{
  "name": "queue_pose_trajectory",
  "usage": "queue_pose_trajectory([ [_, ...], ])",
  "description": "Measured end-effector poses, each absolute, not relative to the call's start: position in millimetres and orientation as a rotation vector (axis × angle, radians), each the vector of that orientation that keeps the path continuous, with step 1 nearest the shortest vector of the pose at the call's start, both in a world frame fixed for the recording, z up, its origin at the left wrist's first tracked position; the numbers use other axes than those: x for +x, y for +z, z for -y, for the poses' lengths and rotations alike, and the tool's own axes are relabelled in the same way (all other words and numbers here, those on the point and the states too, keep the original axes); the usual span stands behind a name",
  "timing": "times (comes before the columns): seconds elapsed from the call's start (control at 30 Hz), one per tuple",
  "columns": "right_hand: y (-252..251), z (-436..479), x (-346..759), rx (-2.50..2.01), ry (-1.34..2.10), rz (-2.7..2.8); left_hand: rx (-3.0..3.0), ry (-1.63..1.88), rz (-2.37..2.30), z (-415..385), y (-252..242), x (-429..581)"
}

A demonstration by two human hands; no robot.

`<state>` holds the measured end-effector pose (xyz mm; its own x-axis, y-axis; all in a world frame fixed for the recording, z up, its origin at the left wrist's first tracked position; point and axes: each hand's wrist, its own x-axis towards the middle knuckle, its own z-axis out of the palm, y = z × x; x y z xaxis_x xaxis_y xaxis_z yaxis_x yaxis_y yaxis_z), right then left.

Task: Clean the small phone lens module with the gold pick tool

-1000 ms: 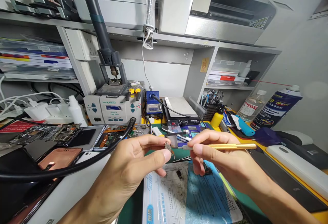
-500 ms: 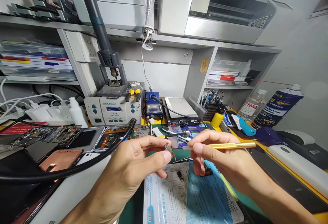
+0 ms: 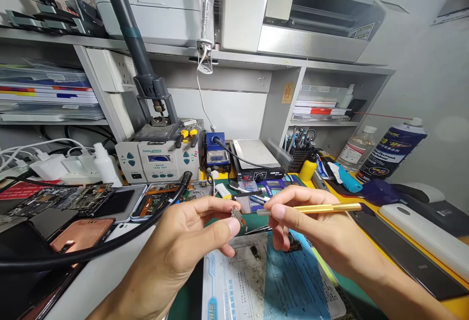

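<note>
On my head feed, the left hand pinches a small metal part between thumb and forefinger. The right hand grips a gold-handled pick, its tip pointing at that part from just beside it. Under them lies a blue-and-white printed sheet. To the left, a black hose runs past phone circuit boards, below a soldering station.

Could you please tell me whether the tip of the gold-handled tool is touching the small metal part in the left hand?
Apart: the head view shows a gap between the tool's tip and the small metal part pinched in the left hand.
</note>
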<state>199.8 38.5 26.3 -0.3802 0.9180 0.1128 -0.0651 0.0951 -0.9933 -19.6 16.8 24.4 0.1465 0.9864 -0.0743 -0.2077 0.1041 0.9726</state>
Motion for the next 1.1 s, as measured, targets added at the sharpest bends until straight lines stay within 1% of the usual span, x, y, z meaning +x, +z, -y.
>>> queue_pose_trajectory([
  [0.27,26.7,-37.8,200.7,-0.898,1.420,1.507,1.061,1.125,-0.928,-16.4,22.3,-20.5],
  [0.73,25.8,-39.1,199.4,-0.869,1.440,1.486,1.113,1.133,-1.045,-14.2,24.9,-19.8],
  [1.1,27.3,-39.3,195.2,-0.857,1.438,1.305,1.241,1.105,-1.115,-14.1,18.4,-20.3],
])
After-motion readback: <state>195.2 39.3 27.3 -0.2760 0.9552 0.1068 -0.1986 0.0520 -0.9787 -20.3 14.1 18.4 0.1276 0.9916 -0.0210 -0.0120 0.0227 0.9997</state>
